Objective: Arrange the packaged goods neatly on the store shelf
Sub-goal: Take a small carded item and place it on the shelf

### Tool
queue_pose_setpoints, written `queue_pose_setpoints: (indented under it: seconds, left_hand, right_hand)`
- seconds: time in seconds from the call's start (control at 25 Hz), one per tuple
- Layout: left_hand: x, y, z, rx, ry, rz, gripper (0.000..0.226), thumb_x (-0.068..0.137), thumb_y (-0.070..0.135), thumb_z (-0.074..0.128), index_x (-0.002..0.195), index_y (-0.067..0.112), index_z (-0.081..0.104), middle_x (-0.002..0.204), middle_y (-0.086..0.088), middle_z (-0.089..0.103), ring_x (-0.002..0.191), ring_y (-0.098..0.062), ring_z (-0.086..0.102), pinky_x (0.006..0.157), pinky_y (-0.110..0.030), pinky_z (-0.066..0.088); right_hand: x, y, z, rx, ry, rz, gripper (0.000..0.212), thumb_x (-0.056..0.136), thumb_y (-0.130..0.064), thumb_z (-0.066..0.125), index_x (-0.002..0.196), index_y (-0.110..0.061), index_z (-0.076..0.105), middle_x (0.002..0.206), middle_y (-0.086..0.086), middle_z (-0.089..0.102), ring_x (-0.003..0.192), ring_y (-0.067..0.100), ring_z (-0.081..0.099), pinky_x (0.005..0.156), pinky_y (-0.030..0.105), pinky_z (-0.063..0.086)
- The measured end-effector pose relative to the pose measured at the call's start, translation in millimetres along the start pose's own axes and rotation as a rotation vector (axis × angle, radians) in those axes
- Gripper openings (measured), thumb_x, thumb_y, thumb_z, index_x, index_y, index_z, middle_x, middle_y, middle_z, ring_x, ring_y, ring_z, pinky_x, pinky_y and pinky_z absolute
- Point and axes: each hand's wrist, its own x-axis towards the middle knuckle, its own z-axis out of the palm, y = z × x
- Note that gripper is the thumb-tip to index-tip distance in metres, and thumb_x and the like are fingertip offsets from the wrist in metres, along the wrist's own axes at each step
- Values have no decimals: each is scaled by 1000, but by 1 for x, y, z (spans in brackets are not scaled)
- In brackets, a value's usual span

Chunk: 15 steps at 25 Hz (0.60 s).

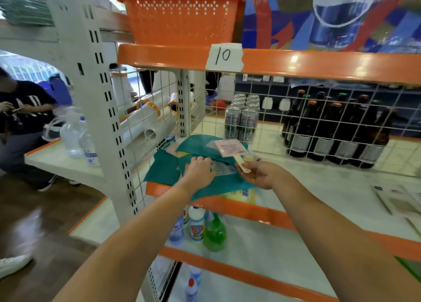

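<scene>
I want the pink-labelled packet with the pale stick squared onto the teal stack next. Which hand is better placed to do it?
Probably the right. The right hand already pinches the pale stick of the pink-labelled packet, while the left hand rests on the teal packets, steadying the stack.

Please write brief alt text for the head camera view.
The left hand presses on teal packaged goods heaped on an orange-edged store shelf, while the right hand pinches a pale stick. Cans and dark bottles stand behind wire mesh.
</scene>
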Motion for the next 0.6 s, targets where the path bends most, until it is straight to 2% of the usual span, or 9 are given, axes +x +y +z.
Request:
queue_pose_setpoints:
  seconds: [0.12,0.2,0.32,0.4,0.48,0.6]
  left_hand:
    - [-26,20,-1,-27,-27,7,40,96,32,43,130,11,47,131,-13,49,124,-32,39,99,-45,37]
    - [-50,36,2,-44,-71,3,39,96,31,43,129,12,47,131,-13,49,124,-32,40,98,-43,37]
    - [-84,55,9,-59,-134,-22,40,96,31,42,132,16,47,135,-11,47,126,-31,39,101,-41,36]
    - [-107,64,14,-58,-146,-9,41,96,31,42,133,15,46,136,-13,46,126,-32,39,102,-39,35]
    - [-130,69,19,-59,-136,28,41,97,30,42,133,10,46,136,-16,47,125,-32,41,101,-36,33]
    - [-164,74,25,-60,-146,36,42,97,32,43,133,11,47,135,-15,49,124,-33,45,97,-36,37]
  right_hand:
    - [-30,17,-18,-41,2,-25,35,94,6,45,129,5,48,61,11,70,47,14,67,46,22,55]
    - [-55,33,-31,-55,12,-29,36,94,7,43,129,4,48,55,7,69,46,11,66,45,19,53]
    - [-97,57,-50,-105,9,-37,29,94,7,44,119,-4,54,57,2,68,51,11,64,44,16,51]
    - [-119,73,-62,-146,8,-54,19,93,7,46,102,-5,58,61,3,66,59,12,60,46,16,51]
    - [-136,88,-71,-164,-13,-65,20,92,9,46,88,-6,59,59,1,68,56,8,64,49,16,52]
    - [-160,113,-78,-207,-13,-70,22,91,10,48,87,-9,58,63,-3,71,57,4,65,54,17,53]
